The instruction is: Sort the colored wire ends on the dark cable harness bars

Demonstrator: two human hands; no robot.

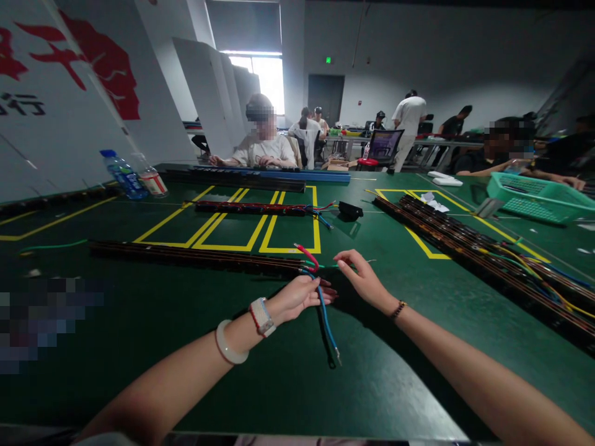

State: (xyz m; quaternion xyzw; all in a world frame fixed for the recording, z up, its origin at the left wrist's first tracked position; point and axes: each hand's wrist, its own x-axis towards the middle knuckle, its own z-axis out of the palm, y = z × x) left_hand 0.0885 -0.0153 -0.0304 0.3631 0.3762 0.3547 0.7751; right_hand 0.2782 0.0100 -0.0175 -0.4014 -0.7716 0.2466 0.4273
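Observation:
My left hand [302, 296] has its thumb over a blue wire [328, 319] and its fingers stretched out beneath. The wire hangs toward me and ends in a metal lug. At my right hand [365, 282], thumb and forefinger come together on a thin green wire [329, 267], whose far end shows beyond the knuckles. Both wires come from the right end of a long black strip [195, 256] with copper-coloured lines, lying across the table. A short red wire [310, 257] curls up from that same end, just above my left hand.
Beyond lies another wired strip [251, 209] beside a small black part [350, 211]. Several strips [465, 248] run along the right, near a green basket [534, 207]. Two bottles [123, 175] stand far left. A person [264, 145] sits opposite; others are around the room.

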